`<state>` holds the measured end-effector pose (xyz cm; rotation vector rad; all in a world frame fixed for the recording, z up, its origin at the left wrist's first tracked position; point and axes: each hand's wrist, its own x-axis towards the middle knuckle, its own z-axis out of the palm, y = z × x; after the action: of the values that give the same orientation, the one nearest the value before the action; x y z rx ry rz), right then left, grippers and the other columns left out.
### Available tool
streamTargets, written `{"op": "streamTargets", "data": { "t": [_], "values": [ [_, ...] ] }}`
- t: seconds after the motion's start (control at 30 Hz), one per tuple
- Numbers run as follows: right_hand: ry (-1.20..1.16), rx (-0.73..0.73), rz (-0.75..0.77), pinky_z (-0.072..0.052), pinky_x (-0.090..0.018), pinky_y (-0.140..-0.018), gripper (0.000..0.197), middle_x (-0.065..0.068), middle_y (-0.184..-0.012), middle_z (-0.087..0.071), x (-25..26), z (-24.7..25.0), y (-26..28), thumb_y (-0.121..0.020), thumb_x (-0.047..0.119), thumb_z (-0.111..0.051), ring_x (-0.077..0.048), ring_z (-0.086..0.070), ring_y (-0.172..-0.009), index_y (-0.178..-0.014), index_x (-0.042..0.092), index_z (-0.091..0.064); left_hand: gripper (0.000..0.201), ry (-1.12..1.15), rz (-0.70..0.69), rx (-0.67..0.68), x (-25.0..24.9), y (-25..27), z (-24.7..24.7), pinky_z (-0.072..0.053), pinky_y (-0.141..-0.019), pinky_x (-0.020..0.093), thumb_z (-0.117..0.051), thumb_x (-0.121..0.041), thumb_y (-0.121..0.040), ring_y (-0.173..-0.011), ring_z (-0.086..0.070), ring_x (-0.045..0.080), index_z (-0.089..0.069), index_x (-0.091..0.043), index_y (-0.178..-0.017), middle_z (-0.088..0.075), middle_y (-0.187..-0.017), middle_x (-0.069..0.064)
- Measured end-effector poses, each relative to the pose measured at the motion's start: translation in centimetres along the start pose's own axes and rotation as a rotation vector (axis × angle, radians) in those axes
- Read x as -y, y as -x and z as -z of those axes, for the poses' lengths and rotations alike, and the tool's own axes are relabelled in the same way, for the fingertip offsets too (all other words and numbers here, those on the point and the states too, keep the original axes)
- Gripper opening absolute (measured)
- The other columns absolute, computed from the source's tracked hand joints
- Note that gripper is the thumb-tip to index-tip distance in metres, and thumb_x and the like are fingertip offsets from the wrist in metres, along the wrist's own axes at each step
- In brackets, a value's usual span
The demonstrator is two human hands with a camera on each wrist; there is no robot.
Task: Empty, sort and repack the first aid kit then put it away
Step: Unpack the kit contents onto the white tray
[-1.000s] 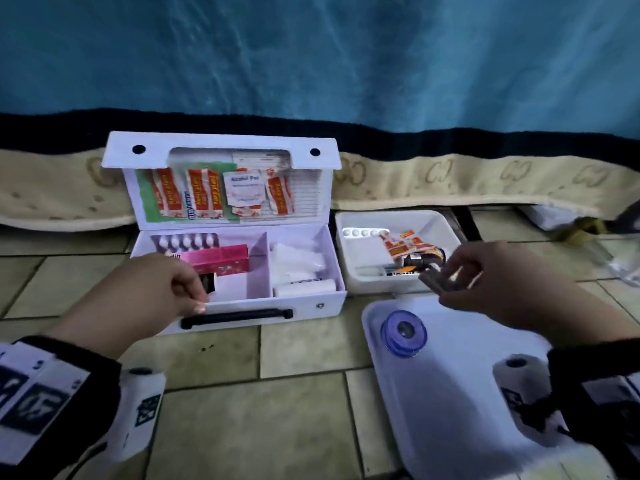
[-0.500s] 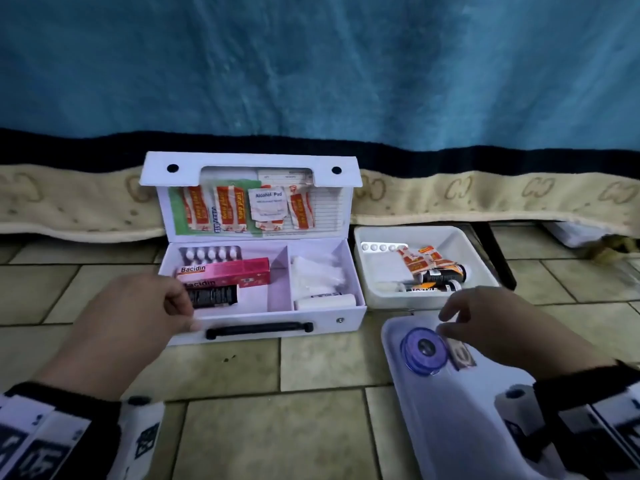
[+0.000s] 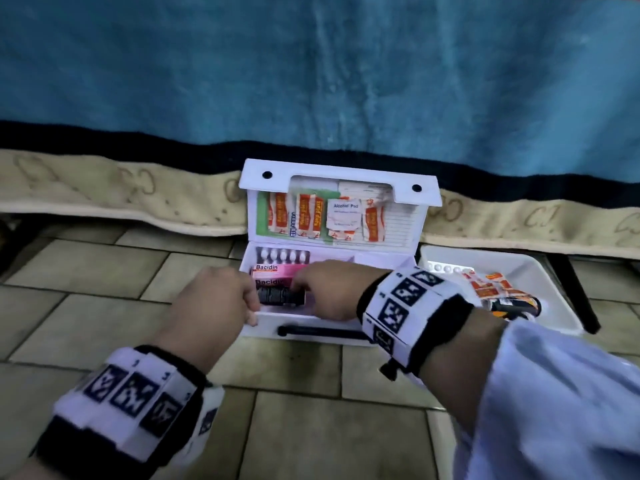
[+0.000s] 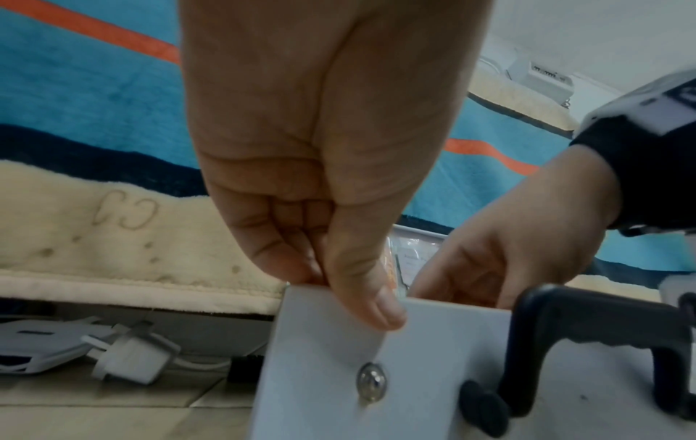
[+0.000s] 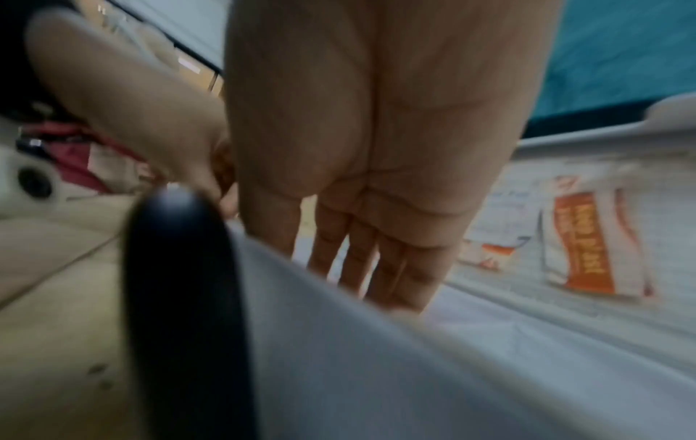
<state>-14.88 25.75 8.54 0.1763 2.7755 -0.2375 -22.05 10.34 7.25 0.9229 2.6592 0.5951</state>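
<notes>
The white first aid kit (image 3: 266, 325) stands open on the tiled floor, its lid upright with plasters (image 3: 308, 216) and an alcohol pad (image 3: 344, 214) tucked inside. Its left compartment holds a pill strip (image 3: 282, 255), a pink Bacidin box (image 3: 273, 271) and a black ribbed item (image 3: 277, 296). My left hand (image 3: 251, 313) (image 4: 350, 294) pinches the front wall at the left corner. My right hand (image 3: 301, 289) (image 5: 376, 285) reaches into that compartment with straight fingers, touching the black item's right end. The front wall hides its fingertips in the right wrist view.
A white tray (image 3: 526, 268) right of the kit holds plasters (image 3: 488, 285) and a black-orange tube (image 3: 516, 304). The kit's black handle (image 3: 318, 331) (image 4: 587, 321) is on its front. A teal blanket (image 3: 311, 81) hangs behind. A white plug (image 4: 132, 357) lies under the bed's edge.
My right hand left the white lid on the right and moved left into the kit's left compartment. My left hand stayed at the kit's front left corner. The view shifted left.
</notes>
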Motion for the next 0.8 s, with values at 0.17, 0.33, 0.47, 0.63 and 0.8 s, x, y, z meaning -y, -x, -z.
{"op": "streamTargets", "data": {
  "t": [0.17,0.33,0.47,0.63,0.8],
  "values": [
    [0.009,0.044,0.002,-0.043,-0.03,-0.082,0.033,-0.01,-0.121,-0.061,0.1,-0.7,-1.3,-0.092,0.014,-0.05,-0.028,-0.057,-0.107,-0.124,0.007,-0.054,0.028,0.039,0.028,-0.051,0.0,0.4,-0.5,-0.037,-0.051,0.018,-0.07,-0.003,-0.069,-0.059,-0.058,0.006,-0.059,-0.025,-0.055,-0.06,-0.051,-0.009],
    [0.062,0.079,-0.033,-0.045,-0.033,-0.093,0.03,-0.014,-0.12,-0.062,0.0,-1.8,-2.2,-0.095,0.014,-0.046,-0.03,-0.057,-0.11,-0.119,0.002,-0.06,0.026,0.043,0.023,-0.061,0.0,0.4,-0.5,-0.034,-0.05,0.018,-0.068,-0.004,-0.069,-0.056,-0.057,0.004,-0.059,-0.024,-0.056,-0.06,-0.049,-0.01],
    [0.059,0.013,-0.053,-0.048,-0.031,-0.08,0.028,-0.012,-0.109,-0.064,-0.6,-1.3,-1.6,-0.091,0.022,-0.055,-0.027,-0.06,-0.098,-0.111,0.004,-0.063,0.03,0.001,0.015,-0.049,-0.3,0.3,-0.3,-0.034,-0.05,0.018,-0.074,-0.006,-0.068,-0.061,-0.058,0.01,-0.056,-0.026,-0.055,-0.058,-0.055,-0.01],
    [-0.153,-0.192,-0.146,-0.045,-0.031,-0.064,0.034,-0.012,-0.082,-0.063,-1.9,1.9,3.7,-0.09,0.036,-0.056,-0.027,-0.058,-0.075,-0.09,0.004,-0.067,0.036,-0.139,-0.032,-0.042,-1.0,0.4,-0.1,-0.038,-0.061,0.021,-0.079,-0.014,-0.067,-0.078,-0.061,0.018,-0.049,-0.03,-0.053,-0.063,-0.07,-0.007],
    [-0.516,-0.497,-0.356,-0.046,-0.027,-0.053,0.026,-0.008,-0.071,-0.069,-5.7,3.4,14.1,-0.086,0.034,-0.061,-0.018,-0.059,-0.057,-0.077,0.011,-0.07,0.028,-0.095,-0.239,-0.084,-4.4,1.6,-1.9,-0.047,-0.073,0.028,-0.069,-0.017,-0.076,-0.086,-0.059,0.014,-0.05,-0.036,-0.067,-0.06,-0.086,-0.01]
  ]
}}
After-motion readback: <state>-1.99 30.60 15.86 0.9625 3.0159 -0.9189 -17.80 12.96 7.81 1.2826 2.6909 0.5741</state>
